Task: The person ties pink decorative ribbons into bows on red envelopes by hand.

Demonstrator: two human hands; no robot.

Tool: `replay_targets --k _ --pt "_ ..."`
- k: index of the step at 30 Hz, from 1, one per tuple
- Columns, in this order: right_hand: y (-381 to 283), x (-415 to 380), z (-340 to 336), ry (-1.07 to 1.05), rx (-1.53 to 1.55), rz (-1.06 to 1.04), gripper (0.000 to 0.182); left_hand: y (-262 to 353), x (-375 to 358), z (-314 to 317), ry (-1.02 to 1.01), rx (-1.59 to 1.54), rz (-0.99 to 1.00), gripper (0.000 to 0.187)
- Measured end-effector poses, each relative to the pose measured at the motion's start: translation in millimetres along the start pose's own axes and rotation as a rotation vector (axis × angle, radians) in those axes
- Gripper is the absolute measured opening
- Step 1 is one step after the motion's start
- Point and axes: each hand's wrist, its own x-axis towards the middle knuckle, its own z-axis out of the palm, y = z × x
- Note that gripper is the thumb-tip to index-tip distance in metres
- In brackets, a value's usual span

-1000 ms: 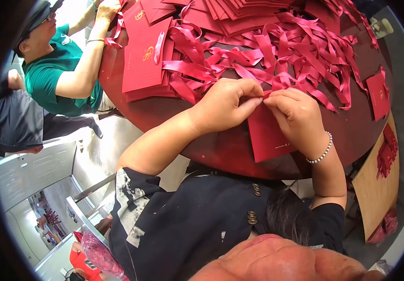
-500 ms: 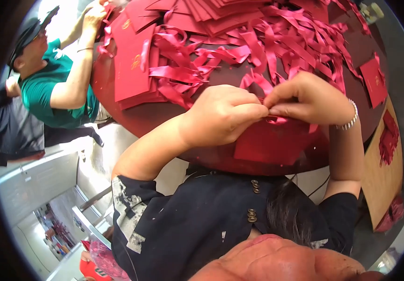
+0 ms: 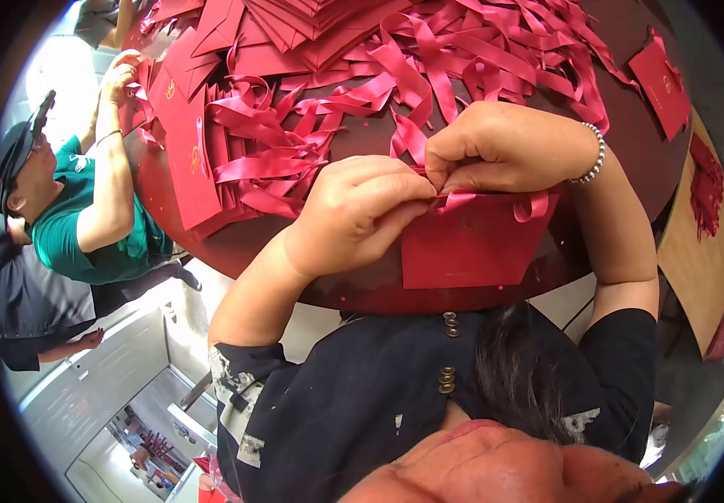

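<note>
In front of my body, a flat red paper bag (image 3: 471,251) lies near the table edge, with a loop of red ribbon (image 3: 534,207) along its top edge. Both hands meet at that edge. My left hand (image 3: 362,210) is closed, thumb and fingers pinching the ribbon from the left. My right hand (image 3: 500,151), with a beaded bracelet on the wrist, pinches the ribbon just beside it. The fingertips nearly touch and hide the exact point where the ribbon is held. Beyond my hands lies a heap of loose ribbons (image 3: 412,84).
Stacked red paper bags (image 3: 179,159) stand at left on the dark red round table (image 3: 311,289), with more piled at the back. Another red bag (image 3: 662,88) lies at right. A wooden board (image 3: 701,268) is beside the table. A person in green (image 3: 98,201) works at far left.
Both hands and the bag appear shifted left as the view moves. The bag's front shows more plainly now, and the ribbon loop at its right side is visible. Both hands still pinch the ribbon.
</note>
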Motion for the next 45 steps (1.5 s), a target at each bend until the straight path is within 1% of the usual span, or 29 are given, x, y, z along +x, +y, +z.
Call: replay_targets --k 2,5,7,8,9,11,14,17,18,19,21,22,24,25,27,28,29,31,32,33,34,35,37,38,39,41,42,43,45 --pt "8.6 0.0 2.4 0.042 0.012 -0.041 0.008 1.6 0.3 -3.2 -0.053 -0.065 -0.134 0.023" --pt "13.4 0.5 -0.8 -0.001 0.045 -0.012 0.007 2.7 2.7 -5.8 -0.11 -0.123 -0.23 0.022" --pt "11.2 2.4 -1.6 -0.018 0.163 0.018 0.008 3.1 2.2 -9.1 -0.105 -0.18 -0.277 0.021" --pt "13.5 2.6 -2.0 -0.049 0.228 0.115 0.009 3.2 2.2 -11.1 -0.119 -0.231 -0.354 0.02" --pt "11.0 3.0 -2.2 -0.048 0.231 0.116 0.009 3.8 1.6 -12.2 -0.131 -0.28 -0.43 0.02" --pt "2.8 2.9 -4.3 -0.087 0.35 0.186 0.012 2.6 -0.4 -7.3 -0.088 -0.335 -0.41 0.02" --pt "16.6 2.1 1.9 -0.08 0.368 0.192 0.015 -0.3 -1.5 -5.0 -0.05 -0.363 -0.322 0.021" --pt "6.7 -0.5 1.3 -0.063 0.324 0.112 0.016 0.2 2.1 -3.4 -0.055 -0.371 -0.257 0.02" --pt "5.4 -1.5 1.2 -0.093 0.424 0.214 0.014 2.6 4.6 -4.3 -0.068 -0.331 -0.235 0.02" --pt "5.0 -1.4 2.1 -0.096 0.426 0.215 0.014 4.1 5.6 -4.8 -0.081 -0.291 -0.215 0.02" --pt "5.6 -1.1 4.1 -0.098 0.511 0.367 0.012 4.9 5.6 -4.0 -0.067 -0.311 -0.218 0.02" --pt "7.1 -0.2 4.6 -0.103 0.511 0.366 0.012 4.9 5.0 -4.6 -0.055 -0.328 -0.22 0.02" --pt "11.5 1.6 5.3 -0.066 0.317 0.028 0.009 4.1 4.0 -11.2 -0.066 -0.353 -0.236 0.02" --pt "15.9 1.0 5.1 -0.071 0.321 0.027 0.009 4.7 2.4 -12.6 -0.084 -0.382 -0.25 0.019" --pt "30.7 -1.8 -0.7 0.088 0.428 0.175 0.009 6.2 0.7 -8.7 -0.11 -0.447 -0.208 0.019" --pt "37.9 -2.1 -5.3 0.145 0.272 0.111 0.01 5.9 1.3 -7.3 -0.138 -0.511 -0.157 0.019" --pt "40.0 -3.1 -6.2 0.192 0.267 0.159 0.01 5.4 1.0 -7.8 -0.138 -0.518 -0.156 0.019" --pt "33.2 -5.1 -7.9 0.277 0.215 0.294 0.01 4.8 -0.7 -8.6 -0.125 -0.441 -0.278 0.018" --pt "33.2 -4.4 -7.6 0.279 0.212 0.294 0.01 4.0 -0.8 -9.5 -0.12 -0.397 -0.337 0.018" --pt "34.4 -3.6 -5.3 0.394 0.041 0.292 0.01 3.6 -2.0 -11.0 -0.121 -0.399 -0.335 0.018" --pt "35.5 -2.7 -2.5 0.508 -0.131 0.288 0.01 3.3 -3.4 -13.5 -0.136 -0.373 -0.408 0.019" --pt "37.6 -2.2 1.1 0.512 -0.133 0.291 0.01 3.0 -4.1 -15.4 -0.15 -0.346 -0.479 0.019" --pt "38.0 2.1 8.5 0.808 -0.261 0.207 0.011 0.0 -7.8 -12.2 -0.125 -0.359 -0.431 0.019" --pt "27.5 8.3 12.9 0.979 -0.228 0.169 0.013 1.0 -7.5 -11.0 -0.087 -0.336 -0.439 0.019" --pt "20.4 3.2 9.7 0.982 -0.233 0.17 0.013 1.4 -7.5 -9.9 -0.047 -0.311 -0.446 0.019" --pt "4.6 -14.2 -2.1 0.827 -0.187 0.371 0.027 -0.1 -11.5 -7.6 0.014 -0.306 -0.445 0.019" --pt "-11.7 -20.5 -10.1 0.749 -0.386 0.357 0.049 -1.1 -12.6 -10.1 0.023 -0.279 -0.411 0.019" --pt "-20.4 -26.3 -5.8 0.754 -0.398 0.355 0.049 -0.6 -12.1 -12.0 0.032 -0.25 -0.375 0.02" --pt "-35.8 -38.6 0.2 0.598 -0.091 0.705 0.056 7.9 -9.1 -10.4 0.092 -0.241 -0.378 0.02"
